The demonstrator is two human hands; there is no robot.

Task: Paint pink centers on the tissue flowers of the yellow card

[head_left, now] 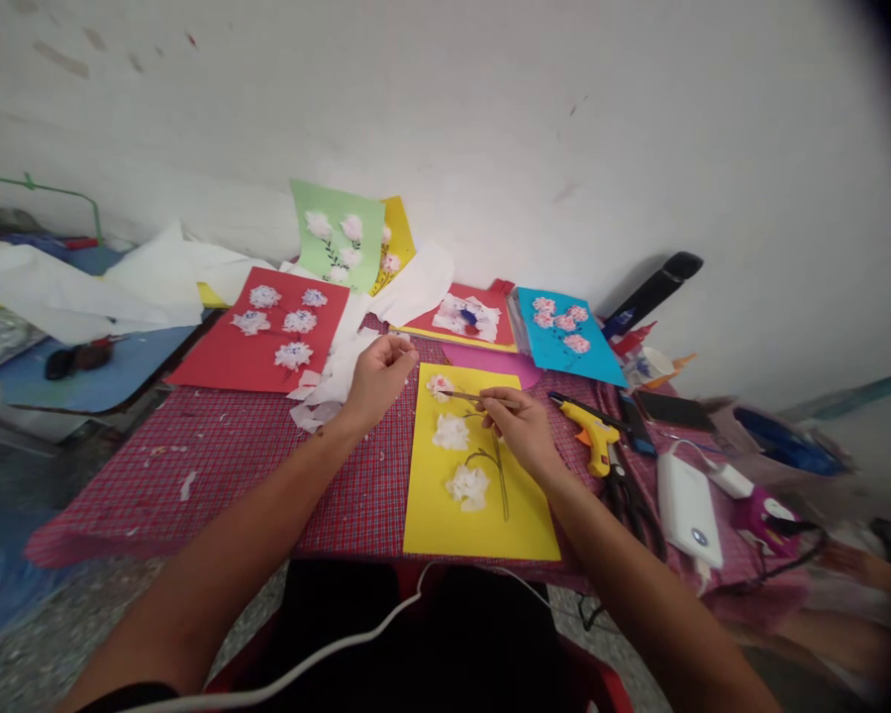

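Head view, seated at the table (215, 465), which has a red checked cloth.

Right hand (518, 424): we see the fingers pinched narrow around a thin stick (461, 396), possibly a brush; the view is too small to tell. The stick lies nearly level and points left. Its far tip meets the top paper flower (440, 385).

Yellow sheet (490, 520): it lies flat at the near edge of the table, directly in front of the person. We count three white paper flowers on it in a loose column, the top one tinged pink. A dark drawn stem (502, 480) runs down beside the lowest flower. The right hand rests over the sheet's upper right part.

Left hand (380, 374): it sits just beyond the sheet's upper left corner, fingers curled inward, on or against a heap of white tissue scraps (327, 381). We cannot tell whether it grips any of them.

Surroundings: a yellow glue gun (595, 433) lies just right of the right hand, and a white power bank (687, 505) lies further right. A red sheet (215, 361) with white flowers lies to the left. A green sheet (338, 213) leans against the wall. A blue sheet (586, 364) with pink flowers lies behind the glue gun.
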